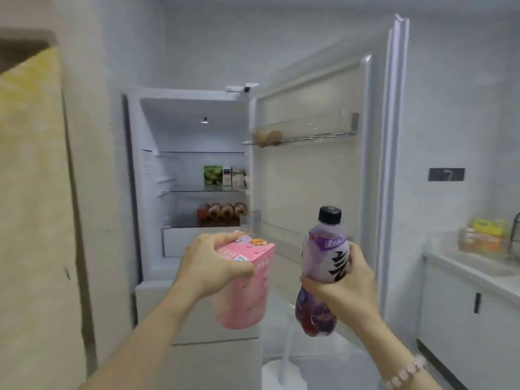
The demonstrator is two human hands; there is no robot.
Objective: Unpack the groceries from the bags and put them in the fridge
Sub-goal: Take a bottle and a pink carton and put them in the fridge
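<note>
Kitchen fridge (146, 192) open, partly stocked; before it, left hand (213, 263) grips pink carton (244, 294), right hand (346, 282) grips purple bottle (326, 249), neither shelved yet.

The left hand (213, 263) grips a pink carton (247, 291) from above, and the right hand (346, 280) holds a purple drink bottle (323, 266) upright by its middle. Both are raised before the open fridge (191, 175), whose shelves hold cartons (225, 175) and fruit (222, 211). Two eggs (268, 137) sit in the door rack (309, 130).
</note>
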